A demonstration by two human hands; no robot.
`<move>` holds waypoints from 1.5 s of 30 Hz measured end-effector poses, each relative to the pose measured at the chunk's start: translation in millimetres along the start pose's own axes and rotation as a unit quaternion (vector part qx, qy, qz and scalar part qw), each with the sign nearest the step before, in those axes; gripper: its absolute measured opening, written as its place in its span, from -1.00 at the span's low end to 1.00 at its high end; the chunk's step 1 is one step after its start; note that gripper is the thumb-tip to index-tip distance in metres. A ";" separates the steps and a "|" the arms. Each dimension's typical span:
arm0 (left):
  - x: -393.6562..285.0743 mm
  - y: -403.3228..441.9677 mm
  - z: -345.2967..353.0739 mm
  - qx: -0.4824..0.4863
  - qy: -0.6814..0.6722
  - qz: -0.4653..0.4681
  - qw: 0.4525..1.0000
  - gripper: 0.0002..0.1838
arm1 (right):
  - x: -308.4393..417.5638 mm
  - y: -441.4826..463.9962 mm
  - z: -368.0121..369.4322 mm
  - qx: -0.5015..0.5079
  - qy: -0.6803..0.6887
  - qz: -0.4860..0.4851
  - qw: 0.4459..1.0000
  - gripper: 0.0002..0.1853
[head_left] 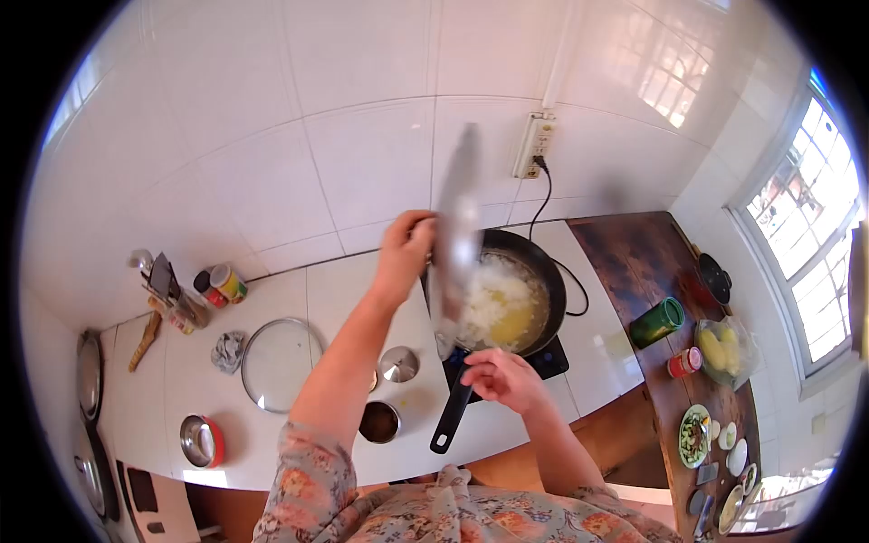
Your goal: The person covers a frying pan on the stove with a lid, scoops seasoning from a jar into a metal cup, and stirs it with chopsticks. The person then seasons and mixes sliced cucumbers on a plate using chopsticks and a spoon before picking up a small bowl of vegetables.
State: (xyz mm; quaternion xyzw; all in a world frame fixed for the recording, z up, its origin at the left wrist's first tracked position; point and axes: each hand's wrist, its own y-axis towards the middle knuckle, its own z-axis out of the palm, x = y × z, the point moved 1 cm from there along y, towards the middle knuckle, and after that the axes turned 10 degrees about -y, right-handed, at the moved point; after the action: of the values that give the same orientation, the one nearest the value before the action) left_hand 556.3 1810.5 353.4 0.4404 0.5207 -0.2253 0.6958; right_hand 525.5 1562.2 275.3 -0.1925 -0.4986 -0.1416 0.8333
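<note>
- In the head view, gripping a blurred, metallic-looking disc by its edge with the left hand, fingers clamped on it; tilted almost upright, over the left side of the frying pan.
- Hovering at the near rim, by the top of the black handle, with the right hand: fingers partly curled and apart, clamped on nothing visible; impossible to tell whether touching the handle.
- Inside the pan, showing white food heaped toward the middle and a yellow patch nearer the handle, with bubbly liquid around both.
- Under the pan, standing on the white counter: a black cooktop.
- To the left of the pan, lying flat: a clear lid with a metal rim; closer in, a shiny cone-shaped piece and a round container with dark contents.
- Farther left: a red-sided metal bowl, a crumpled wad, utensils and two jars, one red and black, one with a yellow-green label, too small to read.
- On the wall: a power strip with a black plug and cord, bearing no legible brand.
- On the dark wood at right: a green container, a red can with unreadable lettering, a clear bag of yellow items and a plate of chopped greens.
</note>
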 end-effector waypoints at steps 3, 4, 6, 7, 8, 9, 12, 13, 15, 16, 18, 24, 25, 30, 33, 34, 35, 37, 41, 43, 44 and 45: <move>24.2 3.4 55.7 0.075 0.239 0.141 0.958 -0.81 | -1.3 -50.9 -24.0 -0.090 0.014 -0.007 0.996 -0.72; 38.3 2.0 71.0 0.105 0.291 0.142 0.940 -0.82 | -6.7 -64.9 -34.9 -0.112 0.019 -0.021 0.993 -0.73; 67.1 0.8 91.9 0.138 0.326 0.148 0.924 -0.83 | -16.0 -88.8 -49.4 -0.149 0.033 -0.017 0.988 -0.74; 81.5 -1.6 100.1 0.177 0.360 0.165 0.901 -0.83 | -22.2 -98.5 -55.0 -0.187 0.047 -0.027 0.981 -0.74; 91.1 -3.6 107.3 0.177 0.362 0.157 0.902 -0.83 | -27.3 -107.5 -58.9 -0.186 0.051 -0.020 0.981 -0.74; 100.8 -4.5 112.4 0.199 0.379 0.129 0.894 -0.81 | -31.9 -113.9 -62.9 -0.206 0.051 -0.025 0.977 -0.75; 116.9 -7.2 115.1 0.235 0.413 0.091 0.875 -0.79 | -43.9 -121.6 -67.6 -0.234 0.062 -0.028 0.970 -0.76; 121.0 -6.4 116.4 0.246 0.427 0.086 0.866 -0.78 | -44.2 -121.0 -69.1 -0.243 0.069 -0.031 0.967 -0.76; 127.9 -5.3 117.2 0.248 0.418 0.088 0.870 -0.75 | -43.1 -117.4 -71.1 -0.236 0.063 -0.026 0.969 -0.76; 128.7 -6.5 116.1 0.250 0.408 0.090 0.873 -0.72 | -42.4 -114.8 -70.3 -0.228 0.057 -0.021 0.972 -0.77; 129.7 -6.9 114.9 0.266 0.393 0.084 0.876 -0.69 | -38.9 -106.5 -69.5 -0.222 0.040 -0.014 0.974 -0.77; 84.4 -2.4 53.9 0.196 0.298 0.148 0.922 -0.58 | -18.6 -75.2 -52.2 -0.179 -0.027 0.009 0.984 -0.77; 77.3 -7.4 32.1 0.160 0.295 0.138 0.932 -0.60 | -14.9 -71.0 -48.2 -0.157 -0.042 0.007 0.987 -0.77; 56.2 -85.8 -91.8 -0.004 0.255 -0.002 0.967 -0.74 | 1.1 -44.1 -5.0 -0.021 -0.157 0.041 0.986 -0.76; 50.8 -167.9 -133.2 -0.035 0.274 -0.102 0.956 -0.69 | -20.2 -37.3 12.6 0.115 -0.184 0.090 0.972 -0.75; 52.7 -194.2 -141.3 -0.035 0.283 -0.120 0.951 -0.65 | -43.3 -38.3 11.6 0.157 -0.227 0.143 0.950 -0.74; 58.6 -218.7 -148.2 -0.013 0.290 -0.120 0.949 -0.55 | -67.6 -38.8 9.8 0.201 -0.269 0.197 0.921 -0.72; 64.8 -256.4 -147.8 0.003 0.292 -0.126 0.948 -0.45 | -122.5 -42.2 4.4 0.155 -0.441 0.094 0.879 -0.67; 74.6 -293.2 -139.8 -0.002 0.286 -0.202 0.937 -0.10 | -181.5 -1.9 18.4 0.069 -0.667 -0.070 0.739 -0.48; 79.7 -299.8 -136.6 0.007 0.279 -0.221 0.935 0.00 | -185.0 30.2 31.9 0.024 -0.725 -0.100 0.681 -0.49; 81.1 -301.8 -134.9 0.015 0.274 -0.227 0.935 0.06 | -184.9 44.4 36.6 -0.019 -0.776 -0.130 0.617 -0.50; 82.5 -302.7 -134.0 0.023 0.270 -0.232 0.934 0.11 | -185.6 55.5 40.2 -0.020 -0.776 -0.129 0.617 -0.50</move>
State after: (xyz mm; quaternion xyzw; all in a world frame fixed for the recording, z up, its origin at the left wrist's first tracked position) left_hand 281.5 1781.5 153.4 0.3675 0.7713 -0.2645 0.4474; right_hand 432.2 1638.1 118.2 -0.1811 -0.9763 -0.0551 0.1045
